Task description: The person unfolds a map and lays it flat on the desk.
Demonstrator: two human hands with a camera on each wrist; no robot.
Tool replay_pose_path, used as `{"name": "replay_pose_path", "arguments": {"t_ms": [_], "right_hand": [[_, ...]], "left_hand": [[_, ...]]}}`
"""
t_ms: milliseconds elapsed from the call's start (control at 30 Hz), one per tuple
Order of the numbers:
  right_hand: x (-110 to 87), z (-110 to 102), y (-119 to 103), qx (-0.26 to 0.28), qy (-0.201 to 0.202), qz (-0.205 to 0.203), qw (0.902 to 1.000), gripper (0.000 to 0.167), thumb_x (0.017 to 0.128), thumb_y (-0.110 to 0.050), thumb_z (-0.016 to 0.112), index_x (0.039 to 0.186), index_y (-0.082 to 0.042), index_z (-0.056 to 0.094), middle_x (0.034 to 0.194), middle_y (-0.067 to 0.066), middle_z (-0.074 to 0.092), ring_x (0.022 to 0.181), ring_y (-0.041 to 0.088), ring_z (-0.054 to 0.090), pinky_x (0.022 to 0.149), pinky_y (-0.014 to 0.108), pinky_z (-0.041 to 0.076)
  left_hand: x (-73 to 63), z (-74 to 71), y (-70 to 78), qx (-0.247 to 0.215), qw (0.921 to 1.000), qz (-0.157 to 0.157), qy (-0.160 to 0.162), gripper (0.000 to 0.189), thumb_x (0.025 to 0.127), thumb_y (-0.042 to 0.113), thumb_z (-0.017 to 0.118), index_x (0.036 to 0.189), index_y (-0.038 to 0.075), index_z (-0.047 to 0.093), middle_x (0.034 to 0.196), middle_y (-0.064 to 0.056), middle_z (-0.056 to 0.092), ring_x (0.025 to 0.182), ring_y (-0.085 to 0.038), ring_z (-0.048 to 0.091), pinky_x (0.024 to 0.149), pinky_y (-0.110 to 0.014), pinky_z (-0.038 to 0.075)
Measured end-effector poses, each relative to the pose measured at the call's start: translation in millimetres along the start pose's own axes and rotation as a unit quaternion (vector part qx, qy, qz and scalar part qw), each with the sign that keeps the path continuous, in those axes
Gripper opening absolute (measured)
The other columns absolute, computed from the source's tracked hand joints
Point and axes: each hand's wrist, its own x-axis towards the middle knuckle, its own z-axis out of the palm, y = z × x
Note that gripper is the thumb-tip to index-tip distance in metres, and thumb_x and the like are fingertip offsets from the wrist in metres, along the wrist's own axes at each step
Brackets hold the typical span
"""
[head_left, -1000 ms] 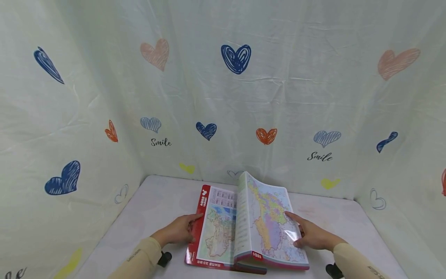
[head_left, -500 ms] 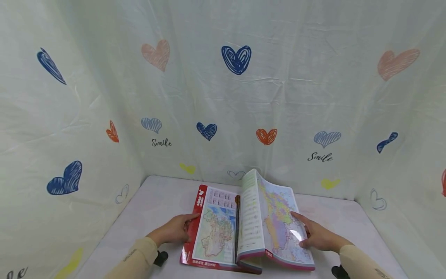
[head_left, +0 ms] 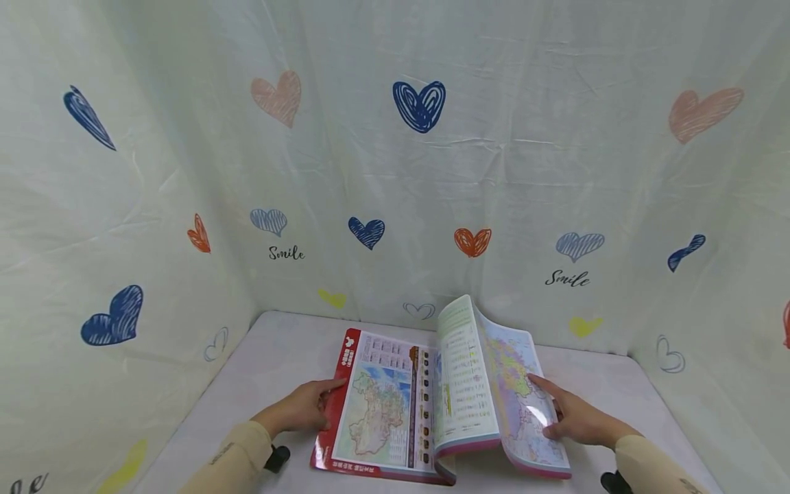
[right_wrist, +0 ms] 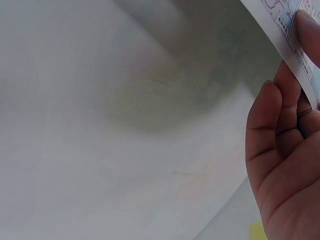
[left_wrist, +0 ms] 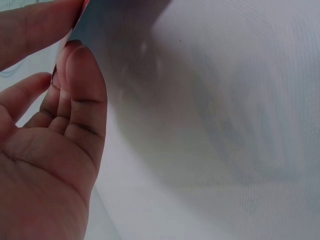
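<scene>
A folded paper map (head_left: pixel 378 412) with a red left border stands partly opened on the table, its panels bent in a zigzag. My left hand (head_left: pixel 299 406) pinches the red edge. In the left wrist view, the thumb and curled fingers (left_wrist: pixel 85 75) sit around that edge. At the other side my right hand (head_left: pixel 583 415) holds the right panel (head_left: pixel 515 377), which shows a coloured map. The right wrist view has the thumb on the printed face (right_wrist: pixel 287 25) and fingers behind it. Between them a fold with lines of text (head_left: pixel 463 384) rises up.
The white-covered table (head_left: pixel 271 350) extends around the map on both sides. Pale curtains (head_left: pixel 395 178) with printed hearts enclose it at the back and sides. Dark wrist devices (head_left: pixel 277 458) are strapped below the sleeves.
My hands have moved apart, the left leftward and the right rightward. The map has spread wider, a strip of small pictures has come into view, and the raised fold has shifted right.
</scene>
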Motion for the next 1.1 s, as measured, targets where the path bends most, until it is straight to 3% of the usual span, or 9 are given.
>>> {"name": "replay_pose_path", "arguments": {"t_ms": [200,600,833,1100], "right_hand": [[-2.9,-5,4,-0.029,0.006,0.002,0.9996,0.101,0.074,-0.006,0.082,0.155,0.001,0.022,0.131,0.03,0.046,0.102,0.03,0.053,0.093,0.05,0.043],[-5.5,-10,11,-0.018,0.011,0.031,0.9993,0.102,0.073,-0.006,0.083,0.155,-0.001,0.022,0.129,0.03,0.049,0.099,0.03,0.057,0.088,0.046,0.045],[-8.5,-12,16,-0.017,0.018,0.039,0.9989,0.103,0.072,-0.003,0.083,0.155,0.0,0.023,0.133,0.036,0.043,0.104,0.034,0.056,0.094,0.055,0.042],[-14.4,-18,24,-0.037,0.021,0.051,0.9978,0.104,0.07,-0.007,0.084,0.155,0.0,0.024,0.133,0.033,0.045,0.107,0.033,0.055,0.096,0.056,0.04]], "left_hand": [[1.3,-1.6,-4.5,0.005,1.0,-0.002,-0.001,0.084,0.071,-0.002,0.082,0.148,0.007,0.048,0.116,-0.011,0.055,0.086,-0.023,0.051,0.063,-0.034,0.048],[-2.9,-8.6,-7.8,0.002,0.9996,-0.026,0.01,0.086,0.07,-0.004,0.083,0.148,0.008,0.048,0.115,-0.011,0.056,0.087,-0.024,0.051,0.063,-0.034,0.05],[-3.6,-13.1,-14.1,0.016,0.9995,-0.026,0.013,0.085,0.07,-0.001,0.084,0.147,0.009,0.049,0.118,-0.011,0.056,0.089,-0.023,0.052,0.064,-0.033,0.051],[-5.2,-16.8,-12.2,0.009,0.999,-0.042,0.015,0.085,0.071,-0.002,0.084,0.147,0.009,0.049,0.108,-0.008,0.056,0.087,-0.023,0.051,0.062,-0.034,0.051]]}}
